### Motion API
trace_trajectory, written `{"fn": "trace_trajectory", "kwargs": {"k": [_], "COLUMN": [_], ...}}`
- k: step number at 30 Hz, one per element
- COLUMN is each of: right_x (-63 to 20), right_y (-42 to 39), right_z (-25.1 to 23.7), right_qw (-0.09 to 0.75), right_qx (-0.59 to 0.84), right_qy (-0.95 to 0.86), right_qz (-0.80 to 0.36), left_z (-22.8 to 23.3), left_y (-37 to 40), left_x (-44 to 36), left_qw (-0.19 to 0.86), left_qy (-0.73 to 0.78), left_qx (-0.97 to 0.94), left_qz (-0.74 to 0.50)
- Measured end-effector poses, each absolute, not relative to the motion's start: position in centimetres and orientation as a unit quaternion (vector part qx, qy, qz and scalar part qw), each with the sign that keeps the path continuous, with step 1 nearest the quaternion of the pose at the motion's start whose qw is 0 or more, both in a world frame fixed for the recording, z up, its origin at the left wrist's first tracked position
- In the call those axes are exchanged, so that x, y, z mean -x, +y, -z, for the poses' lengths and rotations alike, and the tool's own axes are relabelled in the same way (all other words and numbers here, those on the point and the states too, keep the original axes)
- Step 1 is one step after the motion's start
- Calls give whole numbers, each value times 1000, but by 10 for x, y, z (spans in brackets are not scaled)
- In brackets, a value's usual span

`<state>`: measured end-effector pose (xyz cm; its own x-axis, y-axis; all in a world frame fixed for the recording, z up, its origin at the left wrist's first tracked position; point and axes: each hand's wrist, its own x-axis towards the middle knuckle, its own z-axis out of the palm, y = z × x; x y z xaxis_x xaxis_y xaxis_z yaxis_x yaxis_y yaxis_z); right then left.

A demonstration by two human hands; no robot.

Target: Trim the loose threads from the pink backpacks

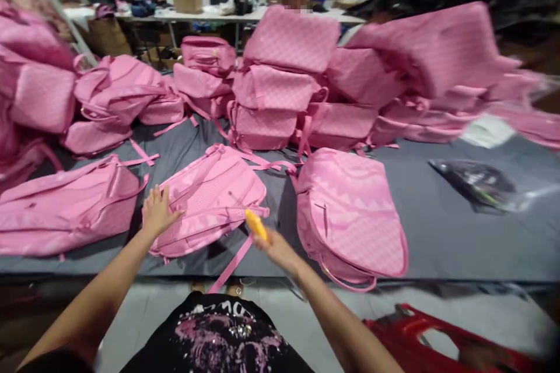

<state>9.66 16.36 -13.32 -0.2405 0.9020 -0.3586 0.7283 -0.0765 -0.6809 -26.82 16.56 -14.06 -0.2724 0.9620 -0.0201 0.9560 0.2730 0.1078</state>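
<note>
Pink backpacks, front row of the bench (459, 245): three, lying down. Left backpack (79, 204) reaches the frame edge; middle backpack (214, 186) shows straps and a perforated panel; right backpack (350, 210) lies with its patterned front up, well apart from the middle one. Left hand (160, 210): one, fingers spread, grasping nothing, laid on the left end of the middle backpack. Right hand (275, 247): one, clenched round a single yellow tool (256, 225), its tip at the middle backpack's near strap; contact cannot be told. Behind, one stack of three pink bags (273, 93) at centre; more pink bags heaped both sides, overlapping and, at right, blurred, too tangled to count. On the bench's right part: one clear bag (485, 186) with dark contents, one white piece (487, 131) near it, at the foot of the right heap. In the way: loose straps between front row and stacks, and one long strap (231, 262) trailing over the near edge by the wearer. Floor, lower right: one red plastic piece (437, 332), partly cut by the frame. Beyond, a far bench (170, 14) with one cardboard box (187, 3), partly screened by the stacks; at least three other people about there, one at the left edge.
</note>
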Motion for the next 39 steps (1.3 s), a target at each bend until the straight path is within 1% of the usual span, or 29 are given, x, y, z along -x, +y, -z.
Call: {"fn": "trace_trajectory", "kwargs": {"k": [1,3,5,8,11,13,15,19,21,23,25,26,29,32,34,37,38,39], "right_x": [-92,-89,-96,-120,-140,-141,-130,-82,-60,-50,-49,-50,-50,-41,-34,-30,-31,-33], "right_y": [154,143,144,158,175,191,214,247,243,231,226,227,239,239,231,215,211,208], "right_z": [138,146,148,138,117,101,87,78,80,81,77,74,61,51,43,26,21,16], "right_qw": [74,15,-18,-38,-21,10,14,-52,-93,-140,-172,-174,-155,-144,-150,-201,-216,-222], "right_qx": [602,616,649,679,637,592,577,599,572,518,477,476,493,499,506,453,445,460], "right_qy": [-680,-691,-684,-670,-687,-705,-726,-759,-781,-808,-829,-838,-848,-848,-842,-845,-843,-839], "right_qz": [-413,-379,-334,-299,-349,-389,-375,-248,-234,-244,-235,-204,-118,-106,-109,-202,-210,-187], "left_z": [145,158,169,176,170,163,157,153,157,165,175,179,188,191,192,191,191,190], "left_y": [170,167,149,114,98,100,106,107,107,111,117,120,125,127,127,121,118,115], "left_x": [266,254,234,201,187,192,207,236,242,241,238,237,237,236,228,204,195,187], "left_qw": [61,108,133,184,257,322,411,607,659,687,706,712,715,691,652,559,520,476], "left_qy": [804,812,818,819,818,806,773,659,620,601,590,586,583,604,635,694,712,729], "left_qx": [-591,-573,-559,-540,-496,-451,-405,-305,-252,-206,-175,-166,-167,-203,-243,-324,-354,-388], "left_qz": [-29,-23,-36,-62,-140,-209,-262,-322,-343,-352,-350,-349,-347,-341,-335,-317,-311,-303]}}
